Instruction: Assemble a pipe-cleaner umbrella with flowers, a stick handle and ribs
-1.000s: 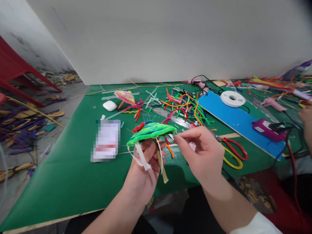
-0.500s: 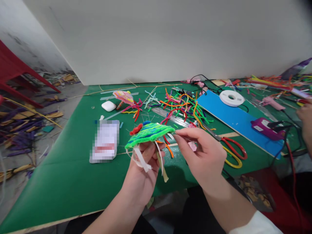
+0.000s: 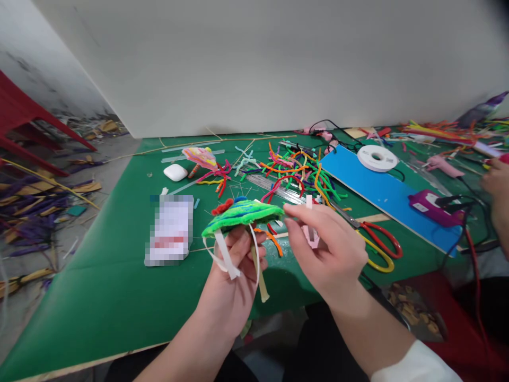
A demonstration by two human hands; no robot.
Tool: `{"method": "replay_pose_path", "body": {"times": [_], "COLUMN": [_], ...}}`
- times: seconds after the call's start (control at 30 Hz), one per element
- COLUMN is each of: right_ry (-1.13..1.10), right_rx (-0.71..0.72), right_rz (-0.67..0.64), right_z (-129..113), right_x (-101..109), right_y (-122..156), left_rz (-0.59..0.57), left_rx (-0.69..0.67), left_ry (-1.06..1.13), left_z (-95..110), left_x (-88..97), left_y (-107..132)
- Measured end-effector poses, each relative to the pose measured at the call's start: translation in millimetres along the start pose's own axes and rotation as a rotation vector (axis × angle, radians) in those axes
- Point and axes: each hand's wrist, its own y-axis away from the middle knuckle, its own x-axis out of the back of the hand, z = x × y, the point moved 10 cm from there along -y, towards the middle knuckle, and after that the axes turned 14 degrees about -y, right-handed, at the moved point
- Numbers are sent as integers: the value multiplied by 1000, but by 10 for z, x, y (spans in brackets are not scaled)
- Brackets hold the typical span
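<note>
In my left hand (image 3: 234, 276) is a small hat-like piece of fuzzy green and blue pipe cleaners (image 3: 246, 213), gripped from below with its brim tilted. Red and blue fuzzy bits sit on top. White ribbons (image 3: 226, 255) and a pale flat stick (image 3: 263, 286) hang beneath it. My right hand (image 3: 330, 244) is curled by the right edge of the brim, its index fingertip at or very near it and the thumb slightly lower. A narrow white strip (image 3: 309, 201) shows behind the index finger and seems held in that hand; its lower part is partly hidden.
Loose pipe cleaners (image 3: 294, 170) lie behind my hands. Scissors (image 3: 379, 244), a blue board (image 3: 358, 180) with a white ribbon spool (image 3: 377, 158) and a purple power block (image 3: 435, 208) are at right. A phone (image 3: 170, 228) and white case (image 3: 175, 172) lie left. Another person's hand (image 3: 496, 180) shows far right.
My right index finger and thumb have spread apart slightly at the brim. The white strip now stands up above the index finger. The green and blue piece has shifted slightly left.
</note>
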Motion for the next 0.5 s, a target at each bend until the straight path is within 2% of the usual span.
{"method": "replay_pose_path", "body": {"times": [0.27, 0.5], "right_ry": [33, 76], "right_rx": [40, 55], "right_rz": [26, 33], "right_z": [-21, -25], "right_x": [6, -3], "right_y": [14, 10], "left_rz": [27, 4], "left_rx": [-49, -59], "left_ry": [-21, -49], "left_z": [2, -4], "left_x": [3, -41], "left_y": [25, 31]}}
